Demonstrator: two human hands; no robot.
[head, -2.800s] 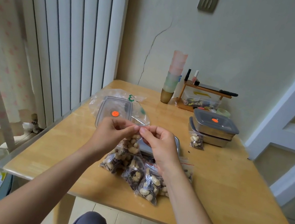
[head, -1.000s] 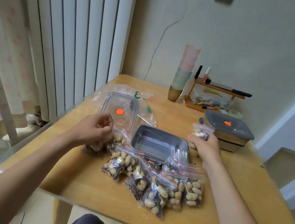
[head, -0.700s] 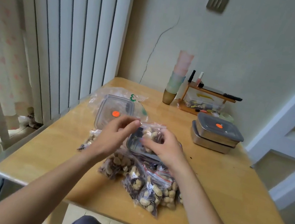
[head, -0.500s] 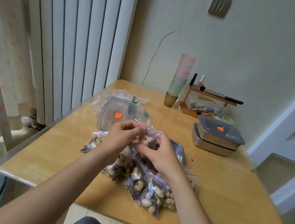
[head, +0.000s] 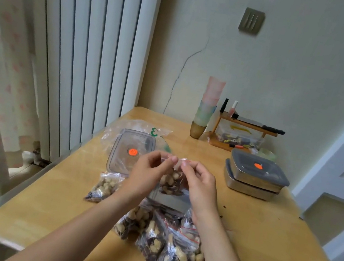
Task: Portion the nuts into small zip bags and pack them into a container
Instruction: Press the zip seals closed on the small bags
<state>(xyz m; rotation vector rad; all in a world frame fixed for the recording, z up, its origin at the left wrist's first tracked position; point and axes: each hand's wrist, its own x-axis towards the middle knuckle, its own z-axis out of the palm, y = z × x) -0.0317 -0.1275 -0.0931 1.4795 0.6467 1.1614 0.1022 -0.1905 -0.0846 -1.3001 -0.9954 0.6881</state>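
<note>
Pinching a zip bag between both hands, apparently above the half-hidden tray, filled bags crowding nearby.

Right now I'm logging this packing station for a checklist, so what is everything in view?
held zip bag: one, clear, nuts inside, pinched at its top by both hands.
bag pile: several, clear, near table edge.
lone bag: one, left of the pile.
open tray: one, steel, under the hands.
loose lid: one, grey, orange dot, on a large plastic bag.
lidded containers: two, stacked, right.
cup stack: pastel, by wall.
wooden rack: one, far edge.
table: wooden.
left hand; right hand.
</note>
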